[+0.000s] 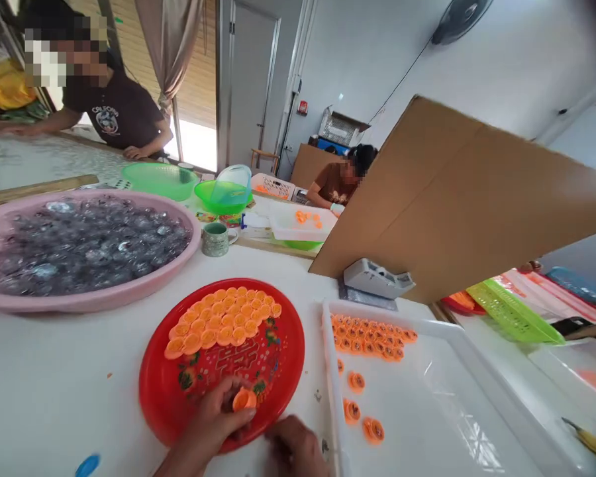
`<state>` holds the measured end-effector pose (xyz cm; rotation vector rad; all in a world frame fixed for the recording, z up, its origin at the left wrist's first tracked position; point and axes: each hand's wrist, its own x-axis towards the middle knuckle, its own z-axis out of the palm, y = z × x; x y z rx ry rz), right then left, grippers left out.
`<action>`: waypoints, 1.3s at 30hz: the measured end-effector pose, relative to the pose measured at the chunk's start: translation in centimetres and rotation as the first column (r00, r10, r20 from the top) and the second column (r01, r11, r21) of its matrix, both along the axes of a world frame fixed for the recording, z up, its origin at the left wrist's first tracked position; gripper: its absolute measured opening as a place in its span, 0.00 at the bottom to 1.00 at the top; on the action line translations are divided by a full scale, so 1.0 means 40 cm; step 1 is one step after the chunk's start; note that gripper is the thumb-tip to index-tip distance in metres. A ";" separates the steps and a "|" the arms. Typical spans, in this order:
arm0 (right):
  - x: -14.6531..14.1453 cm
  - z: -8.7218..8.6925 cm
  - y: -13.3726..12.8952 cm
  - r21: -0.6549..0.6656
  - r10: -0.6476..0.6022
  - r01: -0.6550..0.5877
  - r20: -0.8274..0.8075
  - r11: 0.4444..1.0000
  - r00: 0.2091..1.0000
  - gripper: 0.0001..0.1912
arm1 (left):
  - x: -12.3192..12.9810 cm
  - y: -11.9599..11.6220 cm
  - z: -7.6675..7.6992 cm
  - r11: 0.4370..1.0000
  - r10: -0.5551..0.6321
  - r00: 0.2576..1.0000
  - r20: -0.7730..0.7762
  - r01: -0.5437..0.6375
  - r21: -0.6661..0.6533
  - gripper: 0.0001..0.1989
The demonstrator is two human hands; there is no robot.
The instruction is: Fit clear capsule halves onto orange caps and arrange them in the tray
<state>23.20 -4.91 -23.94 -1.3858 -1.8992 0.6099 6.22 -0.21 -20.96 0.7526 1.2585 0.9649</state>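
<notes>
The left hand [213, 417] is low in the picture, and its grip is closed on one small orange cap [244, 399], pinched at the fingertips right over the near rim of the red plate [179, 397]. The right hand [295, 450] sits just beside it, to the right of the grip, low on the white surface [54, 384]; it looks curled, but I cannot tell if it holds anything. To do this part well, it seems best to hold the cap softly by its sides so it does not pop out, and to keep it level. Just past the grip, farther up the plate, many more orange caps [223, 321] lie packed in neat rows, touching each other, so a careless bump could push them out of line. To the right of the grip is a white tray [457, 397] with a few loose orange pieces [362, 414] near its left wall and a tight bunch of them [372, 334] at its far corner. A small blue cap [88, 465] lies on the surface to the left of the grip. Farther away on the left is a big pink basin [79, 301] full of clear shiny pieces [84, 242]. Behind that stand a mug [214, 238] and green bowls [223, 195]. A brown cardboard sheet [467, 205] leans on the right, with a small grey scale [377, 278] under it. Two other people work well apart, at the far end.
</notes>
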 end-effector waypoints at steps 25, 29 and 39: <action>0.010 0.032 -0.061 -0.352 0.080 -0.121 -0.127 0.928 0.989 0.07 | -0.068 0.000 0.029 0.998 -0.066 0.997 -0.041 0.066 0.004 0.15; 0.015 0.064 -0.030 -0.601 -0.254 -0.163 -0.548 0.783 0.797 0.11 | -0.058 -0.002 0.031 0.990 -0.141 0.987 0.075 0.142 -0.005 0.17; 0.014 0.088 0.020 -0.621 -0.353 -0.234 -0.671 0.748 0.652 0.15 | -0.035 -0.001 0.022 0.985 -0.173 0.981 0.087 0.174 0.003 0.21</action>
